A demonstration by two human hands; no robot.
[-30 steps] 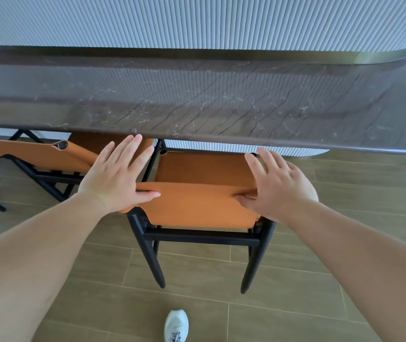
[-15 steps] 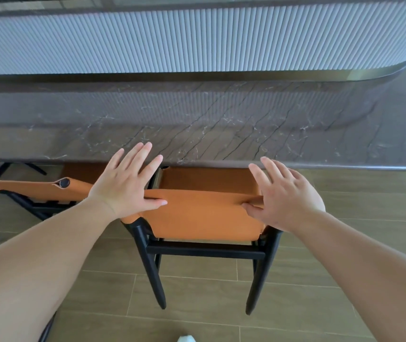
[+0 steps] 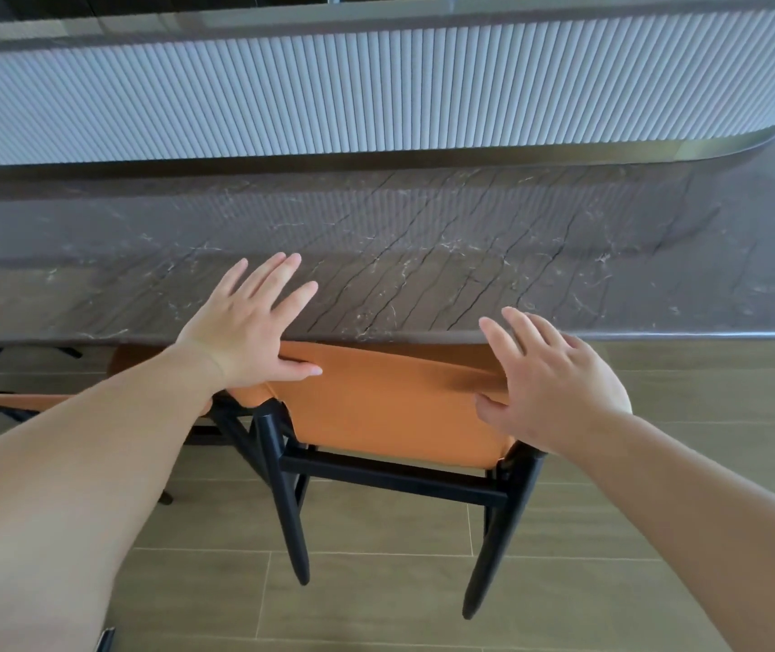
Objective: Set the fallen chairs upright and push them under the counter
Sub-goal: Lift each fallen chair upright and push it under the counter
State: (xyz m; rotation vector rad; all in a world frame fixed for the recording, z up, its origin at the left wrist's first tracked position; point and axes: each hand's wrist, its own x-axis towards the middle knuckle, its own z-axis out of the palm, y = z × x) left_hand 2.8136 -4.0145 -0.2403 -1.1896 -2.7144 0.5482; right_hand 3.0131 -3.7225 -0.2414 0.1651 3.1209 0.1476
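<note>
An upright chair (image 3: 390,411) with an orange leather back and black legs stands right before me, its seat hidden under the dark marble counter (image 3: 423,256). My left hand (image 3: 249,331) presses flat on the left end of the chair's backrest, fingers straight and spread over the counter edge. My right hand (image 3: 550,383) presses flat on the right end of the backrest, thumb against the leather. A second orange chair (image 3: 13,401) shows at the far left, mostly hidden behind my left forearm and under the counter.
A white ribbed wall panel (image 3: 376,87) rises behind the counter, with a brass strip at its base. The floor (image 3: 376,604) is wood-look tile. The counter top curves away at the right.
The chair has slid further under the counter, its seat now hidden. Both hands moved forward with the backrest, and my view has come closer to the counter.
</note>
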